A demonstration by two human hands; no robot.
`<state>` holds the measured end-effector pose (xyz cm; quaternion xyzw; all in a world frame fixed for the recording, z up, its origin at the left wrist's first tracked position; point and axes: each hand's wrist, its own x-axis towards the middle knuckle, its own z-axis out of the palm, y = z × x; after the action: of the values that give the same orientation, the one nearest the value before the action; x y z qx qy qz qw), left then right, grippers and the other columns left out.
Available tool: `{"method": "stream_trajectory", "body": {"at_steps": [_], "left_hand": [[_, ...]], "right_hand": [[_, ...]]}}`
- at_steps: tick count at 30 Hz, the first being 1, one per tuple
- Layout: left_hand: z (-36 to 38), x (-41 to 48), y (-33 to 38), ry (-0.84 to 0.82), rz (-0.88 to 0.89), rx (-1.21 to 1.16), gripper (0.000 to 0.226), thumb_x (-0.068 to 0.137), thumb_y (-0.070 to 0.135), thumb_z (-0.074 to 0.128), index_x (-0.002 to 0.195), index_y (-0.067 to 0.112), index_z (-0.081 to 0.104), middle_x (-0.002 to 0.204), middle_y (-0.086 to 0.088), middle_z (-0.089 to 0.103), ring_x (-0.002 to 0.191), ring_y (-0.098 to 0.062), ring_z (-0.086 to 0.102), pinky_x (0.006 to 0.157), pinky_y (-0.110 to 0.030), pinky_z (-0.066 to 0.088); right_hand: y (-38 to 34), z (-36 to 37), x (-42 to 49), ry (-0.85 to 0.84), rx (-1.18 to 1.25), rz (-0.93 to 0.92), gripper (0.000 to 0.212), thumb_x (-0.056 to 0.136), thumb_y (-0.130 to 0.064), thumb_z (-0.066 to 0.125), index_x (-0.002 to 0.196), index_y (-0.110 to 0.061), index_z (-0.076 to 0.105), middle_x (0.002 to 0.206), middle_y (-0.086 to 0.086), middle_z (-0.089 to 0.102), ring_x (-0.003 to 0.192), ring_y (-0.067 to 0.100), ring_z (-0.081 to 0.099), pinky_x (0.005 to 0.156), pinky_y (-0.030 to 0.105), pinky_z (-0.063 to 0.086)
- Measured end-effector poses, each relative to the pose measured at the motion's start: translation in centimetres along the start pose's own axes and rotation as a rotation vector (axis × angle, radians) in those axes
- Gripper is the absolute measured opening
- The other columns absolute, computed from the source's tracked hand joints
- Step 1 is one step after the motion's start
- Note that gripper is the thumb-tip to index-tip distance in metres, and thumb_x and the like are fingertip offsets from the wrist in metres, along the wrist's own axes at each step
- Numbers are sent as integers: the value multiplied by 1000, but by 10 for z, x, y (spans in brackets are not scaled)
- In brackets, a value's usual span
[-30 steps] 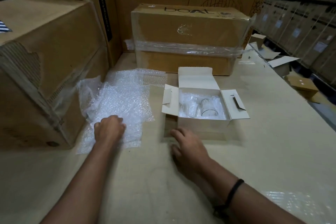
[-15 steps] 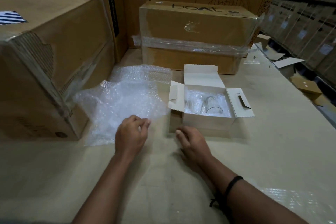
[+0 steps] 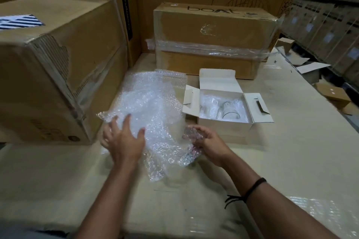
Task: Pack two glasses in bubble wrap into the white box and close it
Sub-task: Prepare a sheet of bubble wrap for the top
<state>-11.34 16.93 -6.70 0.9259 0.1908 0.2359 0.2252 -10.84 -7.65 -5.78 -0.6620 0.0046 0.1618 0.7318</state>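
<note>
The white box stands open on the table, its lid and both side flaps spread out. Inside lie glasses on bubble wrap; one clear glass shows plainly, a second is half hidden in the wrap. A loose sheet of bubble wrap is lifted off the table just left of the box. My left hand touches its near left part with fingers spread. My right hand pinches the sheet's near right edge with curled fingers, close to the box's front left corner.
A large torn cardboard carton stands on the left. A taped brown carton sits behind the white box, with taller cartons behind it. More bubble wrap lies at the near right. Small boxes and scraps lie off the table's right edge.
My left hand lifted the bubble wrap sheet and drew it toward the middle. My right hand left the table in front of the box and took hold of the sheet's right edge.
</note>
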Motion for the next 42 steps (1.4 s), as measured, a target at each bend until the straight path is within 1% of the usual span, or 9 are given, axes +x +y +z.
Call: {"method": "stream_trajectory", "body": {"at_steps": [3, 7, 15, 20, 25, 31, 36, 39, 42], "left_hand": [[-7, 27, -17, -118, -169, 43, 81, 84, 57, 61, 148, 18, 31, 150, -11, 37, 136, -36, 30, 107, -52, 19], [7, 43, -33, -224, -235, -161, 81, 81, 68, 56, 141, 17, 42, 123, -7, 65, 124, -33, 49, 107, -47, 28], [11, 40, -13, -340, -91, 148, 59, 81, 54, 66, 135, 38, 50, 136, -1, 53, 122, -30, 37, 93, -43, 25], [1, 34, 2, -80, 21, 24, 17, 87, 38, 64, 96, 28, 75, 136, 5, 53, 129, -24, 37, 101, -47, 20], [-16, -10, 23, 121, 276, -79, 11, 79, 33, 69, 74, 24, 73, 120, 6, 62, 118, -25, 46, 92, -43, 22], [-14, -78, 60, -48, 657, -121, 14, 72, 35, 64, 66, 23, 68, 89, 11, 68, 86, -21, 61, 79, -37, 32], [-2, -106, 76, -435, 614, 79, 42, 79, 57, 43, 71, 24, 68, 93, 16, 65, 89, -14, 55, 83, -37, 32], [-1, -106, 79, -553, 423, 47, 60, 83, 74, 29, 71, 26, 63, 90, 17, 59, 93, -12, 50, 85, -36, 31], [0, -107, 79, -458, 305, 29, 44, 86, 68, 41, 74, 30, 61, 97, 14, 62, 100, -16, 52, 88, -38, 32]], "right_hand": [[9, -9, -3, -75, -70, 47, 47, 86, 26, 38, 98, -8, 67, 102, 6, 72, 64, 15, 61, 56, 27, 53], [15, -11, -2, -57, -86, 49, 39, 86, 26, 39, 92, -1, 66, 105, 9, 72, 81, 29, 57, 61, 31, 56], [17, -14, -8, 35, 12, 93, 13, 93, 6, 55, 100, -3, 60, 94, 15, 72, 48, 17, 50, 43, 27, 46], [20, -8, -11, 232, 25, 63, 11, 89, 2, 63, 89, -9, 60, 86, 13, 71, 50, 16, 46, 39, 22, 41], [3, -46, -24, 340, 45, 26, 13, 84, 1, 70, 95, -2, 66, 95, 18, 72, 83, 26, 67, 76, 35, 53], [-24, -140, -37, 323, -302, 191, 26, 78, -4, 76, 102, -1, 69, 82, 13, 71, 66, 22, 50, 50, 23, 33], [-46, -176, -49, 312, -641, 314, 28, 76, 0, 78, 102, -9, 71, 52, 1, 56, 43, 11, 31, 39, 19, 26], [-47, -178, -43, 370, -904, 311, 36, 76, -7, 80, 110, -13, 69, 74, 8, 67, 49, 17, 50, 47, 21, 39], [-43, -164, -54, 570, -1405, 204, 42, 83, -27, 72, 124, -27, 62, 118, 6, 65, 100, 27, 62, 79, 33, 48]]}}
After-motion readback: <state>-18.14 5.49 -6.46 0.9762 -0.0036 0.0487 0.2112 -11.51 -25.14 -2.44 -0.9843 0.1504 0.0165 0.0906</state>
